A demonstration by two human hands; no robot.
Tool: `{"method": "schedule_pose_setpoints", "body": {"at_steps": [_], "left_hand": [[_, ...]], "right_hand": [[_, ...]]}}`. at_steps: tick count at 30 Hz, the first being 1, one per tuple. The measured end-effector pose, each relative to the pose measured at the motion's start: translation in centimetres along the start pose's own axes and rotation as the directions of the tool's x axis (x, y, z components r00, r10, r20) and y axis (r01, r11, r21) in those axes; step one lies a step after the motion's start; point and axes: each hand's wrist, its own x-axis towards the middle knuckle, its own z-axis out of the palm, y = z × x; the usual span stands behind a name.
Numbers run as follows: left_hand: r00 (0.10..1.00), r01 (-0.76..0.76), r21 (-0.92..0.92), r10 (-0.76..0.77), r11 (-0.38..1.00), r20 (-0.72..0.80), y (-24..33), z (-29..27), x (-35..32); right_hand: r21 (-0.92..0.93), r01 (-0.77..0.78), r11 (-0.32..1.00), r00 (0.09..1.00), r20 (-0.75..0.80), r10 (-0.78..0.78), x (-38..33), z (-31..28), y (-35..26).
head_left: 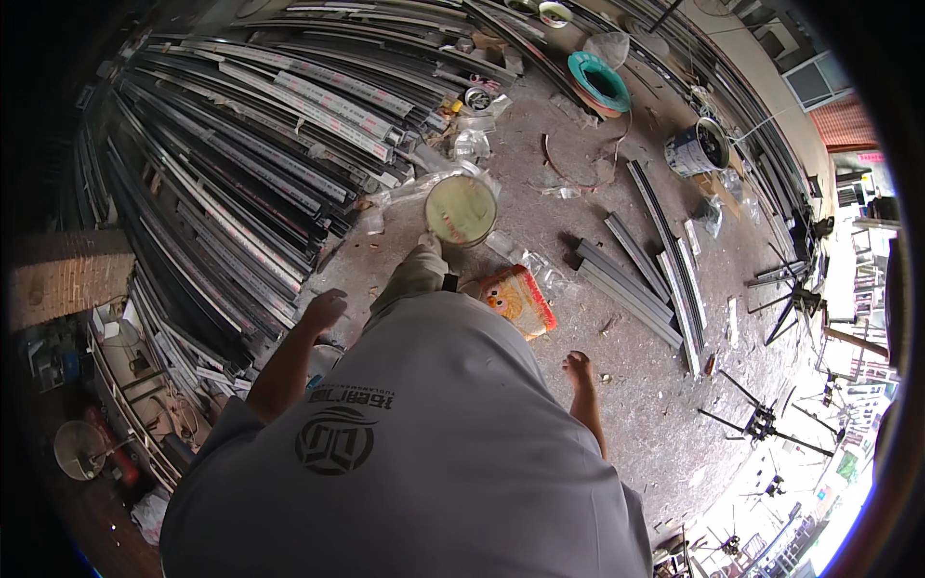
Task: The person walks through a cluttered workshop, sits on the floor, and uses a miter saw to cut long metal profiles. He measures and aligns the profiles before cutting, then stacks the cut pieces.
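Hanging empty, fingers loosely bent: my left hand (pixel 326 310) and right hand (pixel 578 368). Squarish orange cartoon-printed item (pixel 520 302) sits between them, slightly ahead; round greenish disc (pixel 461 208) beyond; long slim profiles (pixel 323 111) piled left.

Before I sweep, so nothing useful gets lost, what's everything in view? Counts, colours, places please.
Long bars: many, mostly grey and black, left and top
Shorter bars: several, grey, right of centre
Round disc: one, yellowish green, centre
Cartoon-printed item: one, red and orange, below disc
Basin: one, teal, upper right
Bucket: one, white and blue, upper right
Plastic wrap: several pieces, clear, floor
Tripod stands: several, black, right
Board: one, brown, far left
Shirt: one, grey, bottom centre
Left hand: one, bare, left of shirt
Right hand: one, bare, right of shirt
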Motion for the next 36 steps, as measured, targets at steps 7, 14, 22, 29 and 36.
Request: {"method": "schedule_pose_setpoints", "body": {"at_steps": [7,14,22,29,36], "left_hand": [[0.997,0.079,-0.06,-0.081,0.995,-0.017,-2.2,-1.7,3.8],[0.952,0.009,0.382,-0.125,0.924,0.279,0.5,-2.6,11.2],[0.961,-0.265,0.151,0.248,0.952,0.12,9.9,-4.1,26.0],[0.96,-0.233,0.241,0.183,0.942,0.21,14.5,-1.7,25.0],[0.927,-0.22,0.459,0.038,0.861,0.374,15.0,5.4,15.4]], "right_hand": [[-0.517,0.143,0.844,0.985,0.158,-0.071,-1.0,6.1,-4.3],[-0.176,0.213,0.961,0.976,0.001,-0.216,-6.6,8.8,-10.7],[-0.27,-0.183,0.945,0.973,0.087,0.213,-12.3,8.0,-9.6],[-0.28,0.131,0.951,0.989,-0.03,-0.145,-9.5,6.2,-19.8],[-0.169,0.316,0.934,0.948,0.009,-0.319,-6.5,0.9,-17.6]]}}
